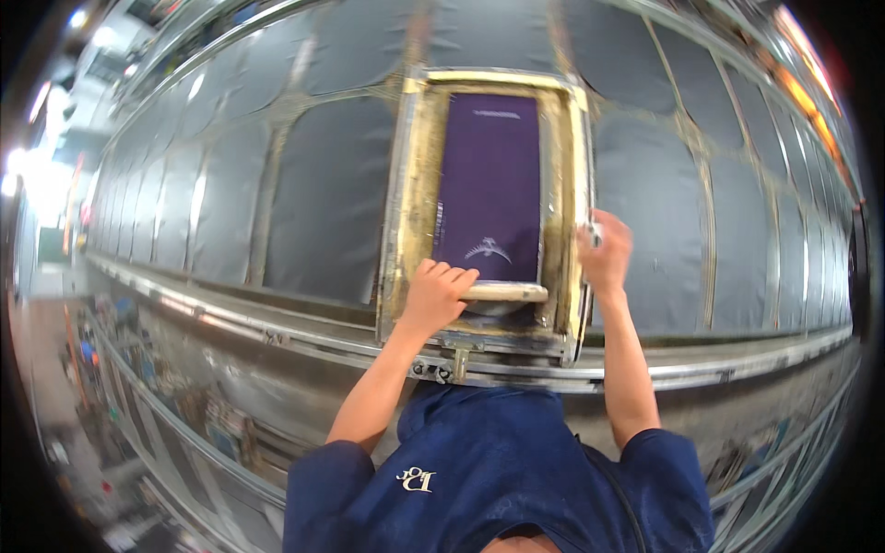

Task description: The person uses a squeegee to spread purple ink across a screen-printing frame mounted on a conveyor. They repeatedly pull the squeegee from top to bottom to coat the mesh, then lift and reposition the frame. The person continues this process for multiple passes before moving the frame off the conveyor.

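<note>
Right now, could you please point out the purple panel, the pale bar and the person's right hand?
Purple panel (491, 187): head view, middle of its face.
Pale bar (507, 292): head view, middle of its uncovered length.
Right hand (606, 252): head view, middle of the hand.

The frame (498, 78) was pale yellow, blotched brown, with silver-grey edging. Inside the frame, the panel (491, 184) was deep purple with small whitish marks, one arched. Across the frame's near end, the bar (507, 292) was cream. On both sides of the frame, the sheets (327, 194) were dark grey, divided by yellowish-brown seams (267, 194).
</note>
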`<state>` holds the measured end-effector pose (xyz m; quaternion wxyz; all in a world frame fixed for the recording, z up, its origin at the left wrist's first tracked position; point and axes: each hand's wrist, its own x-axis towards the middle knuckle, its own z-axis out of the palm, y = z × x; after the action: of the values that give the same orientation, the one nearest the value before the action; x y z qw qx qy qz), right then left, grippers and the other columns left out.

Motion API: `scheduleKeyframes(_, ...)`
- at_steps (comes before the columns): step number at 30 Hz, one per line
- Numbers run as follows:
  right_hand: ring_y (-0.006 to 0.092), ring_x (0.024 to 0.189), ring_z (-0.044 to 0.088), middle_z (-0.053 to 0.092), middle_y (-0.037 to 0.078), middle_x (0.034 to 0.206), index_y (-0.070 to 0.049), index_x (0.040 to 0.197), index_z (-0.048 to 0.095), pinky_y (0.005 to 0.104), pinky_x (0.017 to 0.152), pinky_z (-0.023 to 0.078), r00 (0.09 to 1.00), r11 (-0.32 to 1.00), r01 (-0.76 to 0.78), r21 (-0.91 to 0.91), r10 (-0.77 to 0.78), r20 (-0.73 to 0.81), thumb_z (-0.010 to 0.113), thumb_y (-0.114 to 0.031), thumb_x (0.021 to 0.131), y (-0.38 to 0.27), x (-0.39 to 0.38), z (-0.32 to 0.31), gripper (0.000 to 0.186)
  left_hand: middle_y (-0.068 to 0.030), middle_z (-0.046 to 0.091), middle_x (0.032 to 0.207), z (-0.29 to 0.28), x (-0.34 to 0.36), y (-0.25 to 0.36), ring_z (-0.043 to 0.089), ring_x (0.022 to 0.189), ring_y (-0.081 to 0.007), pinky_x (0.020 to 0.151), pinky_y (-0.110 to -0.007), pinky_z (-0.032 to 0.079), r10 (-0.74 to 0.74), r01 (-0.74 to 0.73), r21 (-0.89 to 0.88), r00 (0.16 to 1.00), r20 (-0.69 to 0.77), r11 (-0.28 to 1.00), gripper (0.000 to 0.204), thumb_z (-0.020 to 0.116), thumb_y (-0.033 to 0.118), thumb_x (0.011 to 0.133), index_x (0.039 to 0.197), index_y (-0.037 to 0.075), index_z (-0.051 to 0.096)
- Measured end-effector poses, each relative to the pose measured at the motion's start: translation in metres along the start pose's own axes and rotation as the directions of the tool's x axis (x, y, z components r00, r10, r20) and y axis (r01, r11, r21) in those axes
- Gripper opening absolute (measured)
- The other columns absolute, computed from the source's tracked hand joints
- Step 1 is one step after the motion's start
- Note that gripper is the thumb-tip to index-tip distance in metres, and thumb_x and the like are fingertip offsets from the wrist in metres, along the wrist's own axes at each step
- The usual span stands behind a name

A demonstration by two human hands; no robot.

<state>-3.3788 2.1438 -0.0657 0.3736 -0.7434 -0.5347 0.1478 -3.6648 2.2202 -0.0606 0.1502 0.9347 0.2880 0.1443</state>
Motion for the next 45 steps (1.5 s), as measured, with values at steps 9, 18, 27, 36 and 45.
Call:
scheduleKeyframes(9,0.0274,0.08,0.063,0.069,0.015,0.089,0.002,0.097,0.067,0.0414,0.075,0.05,0.867,0.894,-0.447,0.044,0.444,-0.227,0.064,-0.031,0.1,0.11,0.024,0.024,0.034,0.003,0.071,0.093,0.039,-0.02,-0.027,0.066,0.09,-0.0183,0.085,-0.036,0.042,-0.026,0.019,0.069,0.994,0.103,0.997,0.029,0.075,0.011,0.064,0.092,0.018,0.073)
scheduleKeyframes(18,0.0166,0.074,0.054,0.062,0.007,0.078,0.001,0.093,0.067,0.0356,0.07,0.046,0.88,0.878,-0.36,0.315,0.432,-0.198,0.064,-0.024,0.099,0.022,0.036,0.117,0.026,0.0012,0.073,0.089,-0.034,-0.078,-0.133,0.069,0.09,-0.0212,0.084,-0.04,0.046,-0.053,0.047,0.11,0.998,0.047,0.993,0.022,0.072,0.014,0.067,0.089,0.017,0.074)
scheduleKeyframes(27,0.0106,0.058,0.052,0.057,0.001,0.065,-0.003,0.087,0.066,0.0318,0.056,0.043,0.866,0.903,-0.301,0.306,0.393,-0.31,0.067,-0.032,0.097,-0.093,0.045,0.295,0.031,0.0016,0.074,0.091,-0.132,-0.197,-0.264,0.067,0.082,-0.0207,0.079,-0.038,0.044,0.044,-0.039,0.166,0.999,-0.029,0.985,0.029,0.08,0.014,0.063,0.091,0.015,0.072)
scheduleKeyframes(36,0.0182,0.073,0.061,0.068,0.008,0.078,-0.003,0.094,0.07,0.0348,0.073,0.048,0.812,0.855,-0.446,0.266,0.511,-0.281,0.065,-0.031,0.096,-0.129,0.045,0.305,0.028,0.0027,0.072,0.099,-0.125,-0.252,-0.299,0.062,0.08,-0.0188,0.077,-0.037,0.043,0.163,-0.161,0.119,0.987,-0.011,0.98,0.029,0.073,0.008,0.067,0.095,0.012,0.07)
scheduleKeyframes(45,0.0424,0.088,0.066,0.069,0.021,0.088,-0.004,0.098,0.068,0.0462,0.081,0.05,0.849,0.855,-0.517,0.032,0.518,-0.103,0.062,-0.035,0.095,-0.119,0.05,0.302,0.032,0.0007,0.075,0.1,-0.115,-0.122,-0.377,0.065,0.084,-0.0206,0.085,-0.037,0.044,0.185,-0.18,0.134,0.982,-0.029,0.975,0.039,0.07,0.0,0.063,0.099,0.013,0.072)
